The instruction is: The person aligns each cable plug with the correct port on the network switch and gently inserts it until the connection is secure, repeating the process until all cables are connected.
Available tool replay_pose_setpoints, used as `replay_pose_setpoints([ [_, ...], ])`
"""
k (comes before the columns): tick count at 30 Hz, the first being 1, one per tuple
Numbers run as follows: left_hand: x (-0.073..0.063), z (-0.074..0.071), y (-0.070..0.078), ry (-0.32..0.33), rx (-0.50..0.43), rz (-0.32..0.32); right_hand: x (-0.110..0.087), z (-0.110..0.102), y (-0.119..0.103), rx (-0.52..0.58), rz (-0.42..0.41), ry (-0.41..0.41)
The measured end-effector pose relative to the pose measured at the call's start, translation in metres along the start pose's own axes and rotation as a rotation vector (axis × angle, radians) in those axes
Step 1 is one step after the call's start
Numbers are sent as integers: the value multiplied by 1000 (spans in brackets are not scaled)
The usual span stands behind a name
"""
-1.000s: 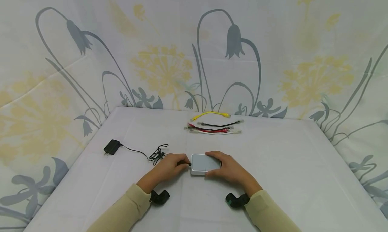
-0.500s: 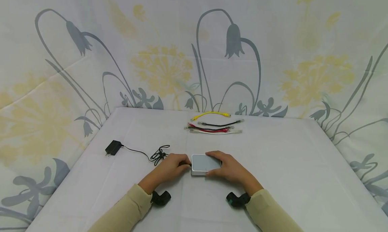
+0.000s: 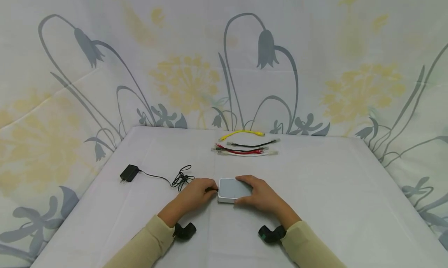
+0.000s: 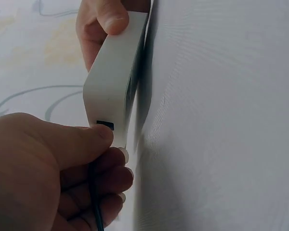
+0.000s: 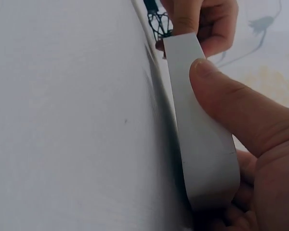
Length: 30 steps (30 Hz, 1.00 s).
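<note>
Step judged: connecting the black cable [image 4: 94, 197] to the white box [image 3: 235, 188]; next move calls for straight, steady alignment.
Left grip [image 3: 198, 193] pinches the cable's end beside a dark port [image 4: 105, 125]; right grip [image 3: 260, 194] clasps the box's opposite end, low at the worktop [image 3: 336, 205]; hands face inward.

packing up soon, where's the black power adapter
In the head view, the black power adapter lies on the left of the table, left of its bundled cord.

The box [image 3: 230, 189] looks like smooth plastic, the table covering [image 3: 336, 194] cloth.
</note>
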<state>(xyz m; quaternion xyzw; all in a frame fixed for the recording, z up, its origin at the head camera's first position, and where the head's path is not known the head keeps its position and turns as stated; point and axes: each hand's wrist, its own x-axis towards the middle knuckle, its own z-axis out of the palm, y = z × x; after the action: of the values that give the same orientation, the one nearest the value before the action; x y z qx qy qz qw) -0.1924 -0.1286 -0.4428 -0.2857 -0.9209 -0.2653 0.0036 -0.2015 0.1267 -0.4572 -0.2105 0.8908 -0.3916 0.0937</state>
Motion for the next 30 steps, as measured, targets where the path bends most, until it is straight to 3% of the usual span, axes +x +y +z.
replay_pose_setpoints([
  [6, 0, -1, 2, -18, -11, -57, 0, 4, -6, -66, 14, 21],
  [12, 0, -2, 10, 4, -39, -85, 0, 6, -8, -108, -2, 8],
  [20, 0, -1, 14, -10, 87, -78, 7, 11, -13, -137, 3, 7],
  [30, 0, -11, 10, -77, 75, -134, 11, 15, -25, -179, 18, 0],
])
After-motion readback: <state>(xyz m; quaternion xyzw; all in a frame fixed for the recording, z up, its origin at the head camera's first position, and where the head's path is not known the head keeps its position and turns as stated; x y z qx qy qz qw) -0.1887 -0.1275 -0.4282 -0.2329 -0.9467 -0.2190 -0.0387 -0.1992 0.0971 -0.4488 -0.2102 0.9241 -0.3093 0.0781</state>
